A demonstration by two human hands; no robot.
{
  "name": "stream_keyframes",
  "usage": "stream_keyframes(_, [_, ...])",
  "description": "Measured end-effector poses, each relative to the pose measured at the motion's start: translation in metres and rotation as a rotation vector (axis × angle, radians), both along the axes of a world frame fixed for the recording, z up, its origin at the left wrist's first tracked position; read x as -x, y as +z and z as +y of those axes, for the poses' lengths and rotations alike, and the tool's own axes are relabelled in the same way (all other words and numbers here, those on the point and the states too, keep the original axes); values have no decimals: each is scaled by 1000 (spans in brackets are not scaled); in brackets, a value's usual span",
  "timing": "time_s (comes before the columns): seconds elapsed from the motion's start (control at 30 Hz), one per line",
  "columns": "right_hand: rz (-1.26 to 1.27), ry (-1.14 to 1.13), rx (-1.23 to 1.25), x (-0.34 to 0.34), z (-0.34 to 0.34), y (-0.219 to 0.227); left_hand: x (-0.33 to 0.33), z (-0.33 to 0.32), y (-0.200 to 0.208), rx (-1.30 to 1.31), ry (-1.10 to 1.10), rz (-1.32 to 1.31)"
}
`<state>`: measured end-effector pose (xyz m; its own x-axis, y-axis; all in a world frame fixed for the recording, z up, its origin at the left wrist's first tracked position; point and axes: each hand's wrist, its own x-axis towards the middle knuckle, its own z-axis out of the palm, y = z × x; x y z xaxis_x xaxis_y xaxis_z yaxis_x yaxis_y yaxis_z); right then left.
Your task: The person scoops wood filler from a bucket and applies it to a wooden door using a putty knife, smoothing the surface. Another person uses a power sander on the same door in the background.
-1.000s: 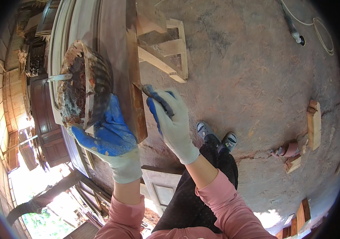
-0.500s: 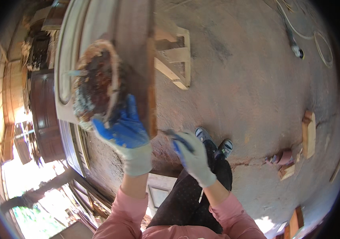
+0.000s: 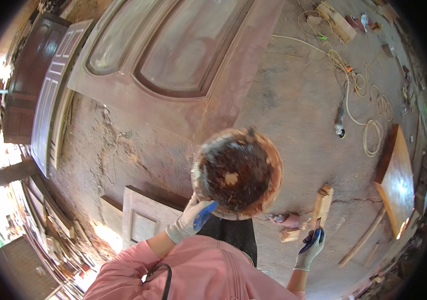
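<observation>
A round bowl (image 3: 238, 172), its inside caked with dark brown residue and a pale patch, is in front of my body. My left hand (image 3: 197, 218), in a white glove with a blue palm, is closed on its near left rim. Farther right and lower, my gloved right hand (image 3: 312, 246) is closed around a thin scraper-like tool (image 3: 318, 223), whose narrow end points away from me. Most of that tool is hidden by the fingers. Beyond the bowl lies a large brown panelled door (image 3: 183, 55), raised off the floor in the earlier view.
A wood block (image 3: 322, 202) and a smaller block (image 3: 289, 235) lie on the floor by my right hand. A power tool (image 3: 340, 130) with coiled cords (image 3: 373, 137) is farther right. A glossy board (image 3: 397, 182) stands at the right; more doors (image 3: 56, 95) lean at the left.
My left hand has brought the bowl from over the door back toward my body. My right hand has swung away to the right with the tool. The view has turned rightward.
</observation>
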<state>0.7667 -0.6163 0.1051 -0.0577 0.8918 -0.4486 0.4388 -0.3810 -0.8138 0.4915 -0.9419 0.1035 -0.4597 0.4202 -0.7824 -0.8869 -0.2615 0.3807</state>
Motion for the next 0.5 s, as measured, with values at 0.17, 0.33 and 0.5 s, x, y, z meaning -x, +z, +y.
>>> stream_keyframes(0.17, [-97,362,-256,109,-3,94,-4,32,13,-82,-361,96])
stream_keyframes(0.33, [-368,1252,-750,201,-35,138,32,40,46,-42,-614,322])
stream_keyframes(0.5, [-352,1214,-738,227,-54,166,63,44,78,-140,-626,392])
